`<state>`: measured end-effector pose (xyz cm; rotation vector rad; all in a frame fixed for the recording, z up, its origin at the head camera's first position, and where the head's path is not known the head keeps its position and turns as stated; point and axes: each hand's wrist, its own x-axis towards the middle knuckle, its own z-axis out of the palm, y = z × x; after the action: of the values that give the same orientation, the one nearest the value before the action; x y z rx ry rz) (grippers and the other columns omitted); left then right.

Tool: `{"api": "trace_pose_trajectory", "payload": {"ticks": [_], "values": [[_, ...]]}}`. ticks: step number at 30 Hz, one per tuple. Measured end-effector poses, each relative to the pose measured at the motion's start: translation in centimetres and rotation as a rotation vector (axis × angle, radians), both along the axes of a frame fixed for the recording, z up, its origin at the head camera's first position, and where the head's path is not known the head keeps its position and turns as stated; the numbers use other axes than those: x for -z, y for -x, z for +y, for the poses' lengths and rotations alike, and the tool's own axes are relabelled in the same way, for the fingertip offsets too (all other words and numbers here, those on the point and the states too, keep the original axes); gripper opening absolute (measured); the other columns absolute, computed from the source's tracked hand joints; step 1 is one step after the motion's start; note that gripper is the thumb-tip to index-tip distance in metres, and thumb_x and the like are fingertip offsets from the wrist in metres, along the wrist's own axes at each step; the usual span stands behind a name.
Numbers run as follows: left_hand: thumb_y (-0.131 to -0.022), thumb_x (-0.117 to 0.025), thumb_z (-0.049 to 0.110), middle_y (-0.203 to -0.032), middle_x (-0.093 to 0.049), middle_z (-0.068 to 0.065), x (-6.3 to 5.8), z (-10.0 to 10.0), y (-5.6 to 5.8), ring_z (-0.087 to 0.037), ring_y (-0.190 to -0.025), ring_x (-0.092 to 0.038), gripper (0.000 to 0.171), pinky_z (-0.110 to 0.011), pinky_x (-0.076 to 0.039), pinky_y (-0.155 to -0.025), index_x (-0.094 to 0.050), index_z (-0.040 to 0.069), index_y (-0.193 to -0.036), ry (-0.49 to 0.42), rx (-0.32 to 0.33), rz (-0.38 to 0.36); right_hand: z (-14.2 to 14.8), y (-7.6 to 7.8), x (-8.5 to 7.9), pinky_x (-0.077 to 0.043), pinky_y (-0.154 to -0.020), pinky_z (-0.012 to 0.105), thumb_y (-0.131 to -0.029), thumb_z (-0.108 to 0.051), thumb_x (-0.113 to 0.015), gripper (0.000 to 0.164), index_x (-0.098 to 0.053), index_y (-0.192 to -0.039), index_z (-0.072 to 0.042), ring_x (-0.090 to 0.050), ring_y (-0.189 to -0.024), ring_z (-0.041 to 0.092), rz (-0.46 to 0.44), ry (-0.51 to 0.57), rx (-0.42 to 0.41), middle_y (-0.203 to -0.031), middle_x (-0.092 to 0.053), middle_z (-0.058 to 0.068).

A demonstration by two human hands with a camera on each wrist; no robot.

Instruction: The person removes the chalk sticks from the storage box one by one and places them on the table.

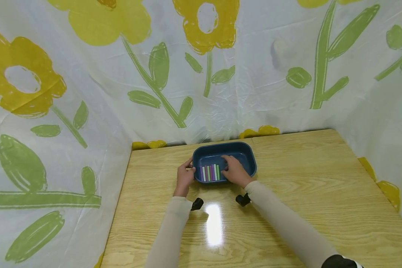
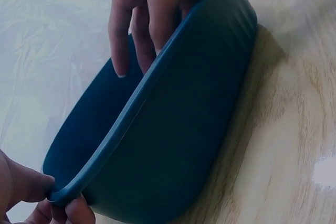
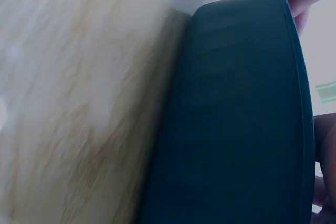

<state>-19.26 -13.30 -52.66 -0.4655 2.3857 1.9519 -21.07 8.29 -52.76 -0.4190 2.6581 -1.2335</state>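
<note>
A dark blue rectangular tub (image 1: 224, 144) stands on the wooden table. Inside it, several chalk sticks (image 1: 210, 173) in purple, white, pink and green lie side by side in a row at the left front. My left hand (image 1: 185, 176) pinches the tub's left rim (image 2: 113, 136), thumb on the inner side and fingers outside. My right hand (image 1: 235, 170) reaches over the front wall into the tub, just right of the row, thumb and fingers apart. In the left wrist view its fingers (image 2: 119, 35) hang down inside. The tub's wall (image 3: 236, 103) hides the chalk in both wrist views.
Wooden table (image 1: 305, 178) surface extends to both sides and in front of the tub. A white sheet (image 1: 254, 82) with printed yellow flowers hangs behind and at both sides. Black wrist-camera mounts (image 1: 243, 200) stick out from the sleeves near the tub's front.
</note>
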Motion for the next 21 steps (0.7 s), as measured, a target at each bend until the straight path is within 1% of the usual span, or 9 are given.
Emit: {"api": "trace_pose_trajectory", "payload": {"ticks": [2,4,7,9,14,17,21], "values": [[-0.105,-0.053,-0.004,-0.109,-0.057,-0.012,0.1,0.0,0.0,-0.01,-0.055,-0.038,0.047,-0.021,-0.035,-0.047,-0.058,0.005,-0.152,0.001,-0.006,-0.001,-0.4,0.4,0.1,-0.06,-0.088,0.044,-0.096,0.004,-0.071,0.061,-0.048,-0.152,0.008,-0.069,-0.106,0.036,-0.042,0.013,0.01,-0.127,-0.061,0.026],[-0.105,-0.053,-0.004,-0.109,-0.057,-0.013,0.1,0.0,0.1,-0.011,-0.058,-0.041,0.047,-0.022,-0.037,-0.049,-0.058,0.005,-0.151,-0.001,-0.011,-0.005,-0.7,0.7,0.1,-0.06,-0.089,0.044,-0.096,0.005,-0.07,0.06,-0.048,-0.152,0.007,-0.069,-0.109,0.037,-0.084,0.023,0.024,-0.128,-0.061,0.026],[-0.105,-0.053,-0.004,-0.11,-0.057,-0.015,0.1,-0.1,0.0,-0.013,-0.062,-0.045,0.048,-0.023,-0.04,-0.052,-0.058,0.005,-0.151,-0.009,-0.01,-0.015,-1.1,1.0,0.3,-0.06,-0.09,0.045,-0.097,0.005,-0.069,0.059,-0.049,-0.152,0.007,-0.068,-0.111,0.038,-0.114,0.021,0.034,-0.129,-0.062,0.026],[-0.105,-0.053,-0.004,-0.11,-0.056,-0.015,0.1,-0.1,0.0,-0.013,-0.064,-0.046,0.048,-0.023,-0.041,-0.054,-0.058,0.006,-0.152,-0.014,-0.008,-0.025,-1.3,1.2,0.5,-0.06,-0.09,0.045,-0.096,0.006,-0.069,0.058,-0.05,-0.151,0.007,-0.068,-0.109,0.037,-0.125,0.018,0.037,-0.129,-0.063,0.025],[-0.106,-0.053,-0.004,-0.11,-0.055,-0.013,0.1,-0.2,0.0,-0.013,-0.062,-0.044,0.048,-0.024,-0.042,-0.056,-0.058,0.007,-0.152,-0.022,-0.005,-0.035,-1.3,1.5,0.7,-0.059,-0.087,0.044,-0.096,0.007,-0.068,0.058,-0.051,-0.151,0.006,-0.068,-0.103,0.033,-0.163,0.02,0.042,-0.129,-0.064,0.025],[-0.106,-0.053,-0.003,-0.11,-0.055,-0.013,0.0,-0.2,0.0,-0.012,-0.062,-0.044,0.048,-0.025,-0.043,-0.058,-0.057,0.007,-0.152,-0.023,-0.007,-0.038,-1.3,1.8,0.8,-0.058,-0.088,0.044,-0.096,0.006,-0.068,0.057,-0.052,-0.15,0.005,-0.067,-0.106,0.034,-0.196,0.017,0.04,-0.128,-0.064,0.024],[-0.105,-0.053,-0.003,-0.11,-0.055,-0.013,-0.1,-0.2,0.0,-0.013,-0.063,-0.045,0.048,-0.025,-0.043,-0.057,-0.058,0.007,-0.152,-0.022,-0.015,-0.043,-1.3,2.0,0.9,-0.057,-0.094,0.047,-0.096,0.004,-0.07,0.056,-0.053,-0.15,0.005,-0.064,-0.115,0.038,-0.227,-0.006,0.03,-0.129,-0.064,0.023]]}}
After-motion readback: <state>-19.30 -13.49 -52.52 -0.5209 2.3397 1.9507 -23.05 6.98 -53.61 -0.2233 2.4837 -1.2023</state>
